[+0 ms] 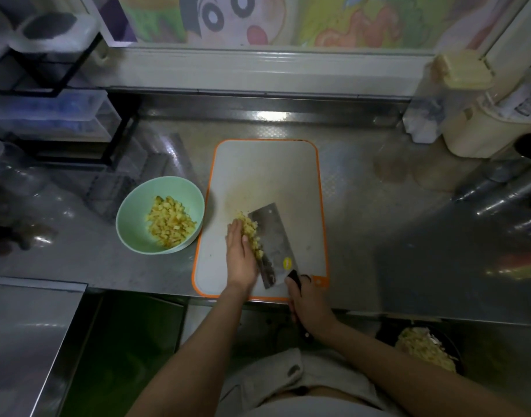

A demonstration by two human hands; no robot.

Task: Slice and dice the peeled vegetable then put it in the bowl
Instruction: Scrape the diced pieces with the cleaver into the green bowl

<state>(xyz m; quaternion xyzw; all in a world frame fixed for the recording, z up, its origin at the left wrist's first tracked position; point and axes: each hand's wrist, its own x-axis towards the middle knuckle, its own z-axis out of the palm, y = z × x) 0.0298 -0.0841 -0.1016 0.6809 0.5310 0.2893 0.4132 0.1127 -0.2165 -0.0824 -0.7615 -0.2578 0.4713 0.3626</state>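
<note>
A white cutting board (264,170) with an orange rim lies on the steel counter. A row of yellow diced vegetable (251,233) sits along the edge of a cleaver blade (273,236) that lies flat on the board. My left hand (241,254) presses straight fingers against the dice, holding them to the blade. My right hand (307,302) grips the cleaver's black handle at the board's near right corner. Left of the board stands a pale green bowl (131,221) holding more diced vegetable (170,225).
A black wire rack with clear boxes (56,115) stands at the back left. Cream containers (474,115) stand at the back right. A dark bin of peelings (423,350) sits below the counter edge on the right. A steel surface (26,341) lies near left.
</note>
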